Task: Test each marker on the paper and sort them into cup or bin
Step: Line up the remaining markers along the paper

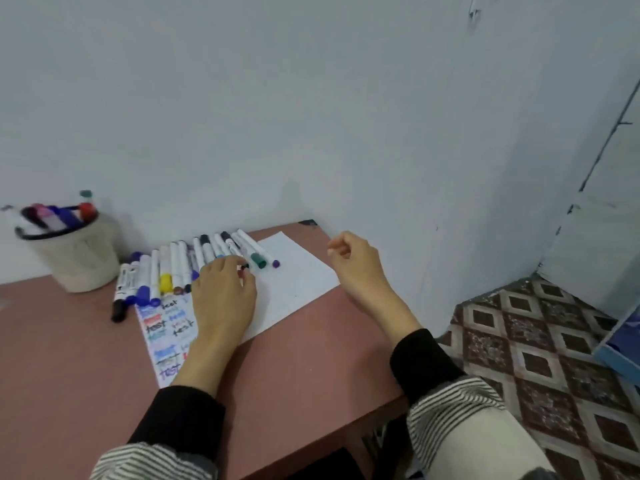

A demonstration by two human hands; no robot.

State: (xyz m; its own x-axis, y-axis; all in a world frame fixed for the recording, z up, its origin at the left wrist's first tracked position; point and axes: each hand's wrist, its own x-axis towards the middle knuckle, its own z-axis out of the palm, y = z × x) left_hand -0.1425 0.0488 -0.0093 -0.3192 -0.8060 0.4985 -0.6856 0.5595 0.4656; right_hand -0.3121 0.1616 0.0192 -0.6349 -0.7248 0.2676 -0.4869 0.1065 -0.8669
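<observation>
A row of several white markers (180,268) with coloured caps lies along the far edge of a white paper (294,282). The paper's left part carries coloured "test" scribbles (166,323). My left hand (223,292) lies over the paper with its fingertips on a black-capped marker (239,258) in the row; whether it grips it is unclear. My right hand (356,265) hovers above the paper's right corner, fingers loosely curled, holding nothing. A beige cup (74,254) at the left holds several markers. No bin shows in view.
The brown table (294,375) stands against a pale blue wall, and its right edge drops to a patterned tile floor (540,358). A blue object (620,348) sits on the floor at far right.
</observation>
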